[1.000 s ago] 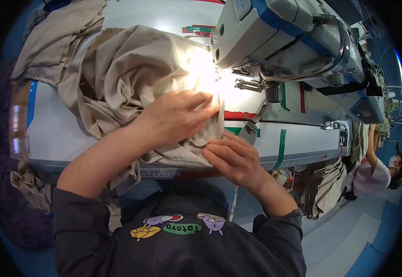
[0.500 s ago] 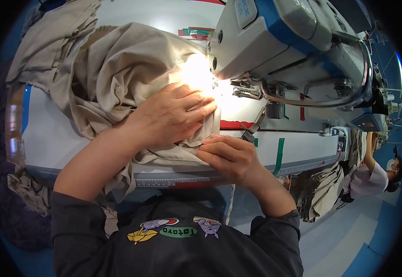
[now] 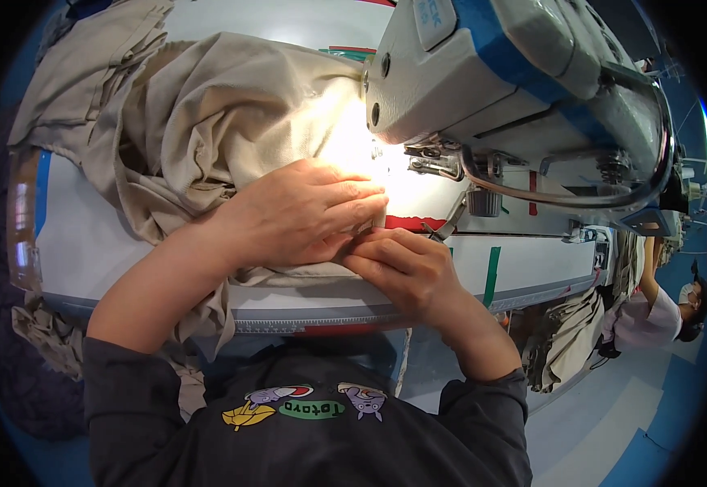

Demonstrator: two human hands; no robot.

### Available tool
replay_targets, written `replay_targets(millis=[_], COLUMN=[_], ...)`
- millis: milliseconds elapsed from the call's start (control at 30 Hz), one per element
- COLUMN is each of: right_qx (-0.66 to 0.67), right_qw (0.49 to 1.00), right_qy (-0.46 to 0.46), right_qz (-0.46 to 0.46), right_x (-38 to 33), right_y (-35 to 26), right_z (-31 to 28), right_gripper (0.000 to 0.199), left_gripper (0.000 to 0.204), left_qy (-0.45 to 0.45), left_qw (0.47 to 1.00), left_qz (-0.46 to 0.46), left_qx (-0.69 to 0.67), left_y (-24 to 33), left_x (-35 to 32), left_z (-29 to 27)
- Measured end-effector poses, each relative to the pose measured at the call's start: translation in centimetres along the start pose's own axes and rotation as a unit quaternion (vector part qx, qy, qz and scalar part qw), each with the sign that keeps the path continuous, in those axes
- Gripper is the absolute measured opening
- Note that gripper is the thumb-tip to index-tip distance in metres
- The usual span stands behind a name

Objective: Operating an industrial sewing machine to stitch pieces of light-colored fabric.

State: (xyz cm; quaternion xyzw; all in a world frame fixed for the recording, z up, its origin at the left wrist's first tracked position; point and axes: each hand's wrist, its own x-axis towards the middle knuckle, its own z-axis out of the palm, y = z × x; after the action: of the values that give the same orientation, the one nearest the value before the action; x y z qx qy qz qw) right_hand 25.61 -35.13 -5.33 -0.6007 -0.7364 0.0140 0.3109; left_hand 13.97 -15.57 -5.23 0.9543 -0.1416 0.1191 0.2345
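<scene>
Beige fabric (image 3: 248, 105) lies bunched across the sewing table, its right edge under the bright light by the needle area of a white and blue sewing machine (image 3: 442, 89). My left hand (image 3: 309, 213) rests on this cloth just below the lit spot, fingers stretched out and lying flat. Close against its fingertips, my right hand (image 3: 406, 264) has its fingers curled and pinches the fabric's near right edge. The pinched bit of cloth is mostly hidden behind the fingers. A metal presser foot (image 3: 434, 162) sits right of the glare.
Stacked beige pieces (image 3: 85, 73) lie at the far left. A ruler strip (image 3: 288, 321) follows the table's near edge. Red and green tape (image 3: 492, 272) marks the tabletop. At right, more cloth (image 3: 568, 337) hangs near a co-worker (image 3: 653, 312) in a white top.
The cloth has shifted a little away from me, along the machine. My hands have come closer together, the right one sliding slightly up and left along the fabric's edge.
</scene>
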Motion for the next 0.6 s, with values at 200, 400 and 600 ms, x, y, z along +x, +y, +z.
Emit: replay_targets(millis=[200, 400, 600], right_qx=[-0.028, -0.008, 0.016], right_qw=[1.0, 0.999, 0.997], right_qy=[-0.013, -0.037, -0.037], right_qz=[0.001, 0.023, 0.061], right_x=[0.4, 1.3, 2.4], right_y=[0.4, 1.0, 2.3], right_z=[-0.2, -0.8, -0.9], right_gripper=[0.03, 0.028, 0.025], left_gripper=[0.048, 0.048, 0.044], left_qy=[-0.01, 0.011, 0.02], left_qw=[1.0, 1.0, 1.0], left_qz=[0.017, 0.013, 0.018], left_qx=[0.0, 0.022, 0.012], left_y=[0.1, -0.9, -2.1], left_x=[0.0, -0.5, 0.5], left_z=[-0.3, 0.3, -0.7])
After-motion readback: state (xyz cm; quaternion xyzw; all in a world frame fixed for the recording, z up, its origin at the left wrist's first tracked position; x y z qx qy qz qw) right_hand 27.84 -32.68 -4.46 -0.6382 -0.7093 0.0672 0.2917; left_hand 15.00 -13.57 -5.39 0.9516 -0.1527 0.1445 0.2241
